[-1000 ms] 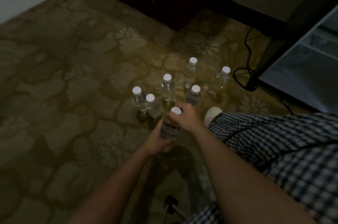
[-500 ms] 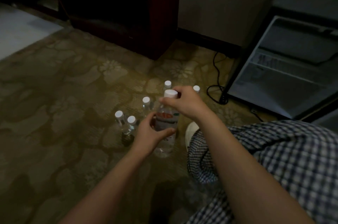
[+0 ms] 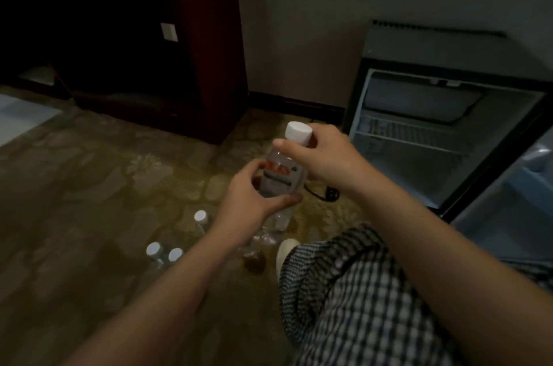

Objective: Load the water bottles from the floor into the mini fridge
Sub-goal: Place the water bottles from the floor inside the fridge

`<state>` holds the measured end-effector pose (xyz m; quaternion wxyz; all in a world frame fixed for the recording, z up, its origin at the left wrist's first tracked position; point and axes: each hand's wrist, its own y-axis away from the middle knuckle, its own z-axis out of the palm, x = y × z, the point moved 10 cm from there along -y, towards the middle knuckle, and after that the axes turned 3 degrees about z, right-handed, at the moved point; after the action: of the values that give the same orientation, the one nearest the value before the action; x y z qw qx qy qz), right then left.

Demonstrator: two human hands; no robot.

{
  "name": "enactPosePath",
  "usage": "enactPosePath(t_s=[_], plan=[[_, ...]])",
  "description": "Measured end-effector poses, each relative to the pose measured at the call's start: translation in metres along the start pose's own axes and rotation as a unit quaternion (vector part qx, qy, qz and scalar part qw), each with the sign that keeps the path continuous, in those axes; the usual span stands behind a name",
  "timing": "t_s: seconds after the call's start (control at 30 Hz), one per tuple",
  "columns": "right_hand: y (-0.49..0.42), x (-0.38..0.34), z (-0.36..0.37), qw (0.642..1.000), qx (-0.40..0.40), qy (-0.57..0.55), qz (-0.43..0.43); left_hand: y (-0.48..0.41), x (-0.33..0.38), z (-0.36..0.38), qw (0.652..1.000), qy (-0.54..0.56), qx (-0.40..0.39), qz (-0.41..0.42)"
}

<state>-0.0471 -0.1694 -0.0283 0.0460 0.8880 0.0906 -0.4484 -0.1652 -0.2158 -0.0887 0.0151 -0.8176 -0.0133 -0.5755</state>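
The water bottle [image 3: 279, 177] has a label [image 3: 278, 175] with red marks, a dark stripe and a small green spot. The words are too blurry to read.

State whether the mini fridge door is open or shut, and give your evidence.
Open. The mini fridge shows its interior and wire shelf; its door stands swung out right.

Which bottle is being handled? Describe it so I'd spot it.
Left of the open mini fridge, above the carpet, the left hand and right hand hold a water bottle. Unlike the floor bottles, it is lifted, red label showing.
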Motion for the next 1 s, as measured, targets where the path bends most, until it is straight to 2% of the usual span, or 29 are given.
enactPosePath(t_s=[0.3, 0.47, 0.6, 0.73, 0.87, 1.0], plan=[[-0.022, 0.032, -0.104, 0.992, 0.075, -0.104, 0.0, -0.074, 0.072, 0.061, 0.985, -0.141, -0.037, 0.094], [-0.035, 0.082, -0.14, 0.97, 0.119, -0.2, 0.066, -0.119, 0.099, 0.11, 0.966, -0.206, -0.095, 0.121], [-0.054, 0.113, -0.168, 0.958, 0.152, -0.217, 0.106, -0.153, 0.108, 0.149, 0.954, -0.236, -0.123, 0.135], [-0.085, 0.152, -0.183, 0.953, 0.141, -0.22, 0.155, -0.187, 0.098, 0.182, 0.953, -0.243, -0.138, 0.122], [-0.113, 0.195, -0.188, 0.964, 0.092, -0.137, 0.206, -0.215, 0.074, 0.215, 0.951, -0.26, -0.135, 0.101], [-0.14, 0.232, -0.187, 0.962, 0.055, -0.122, 0.24, -0.243, 0.042, 0.245, 0.956, -0.245, -0.144, 0.068]])
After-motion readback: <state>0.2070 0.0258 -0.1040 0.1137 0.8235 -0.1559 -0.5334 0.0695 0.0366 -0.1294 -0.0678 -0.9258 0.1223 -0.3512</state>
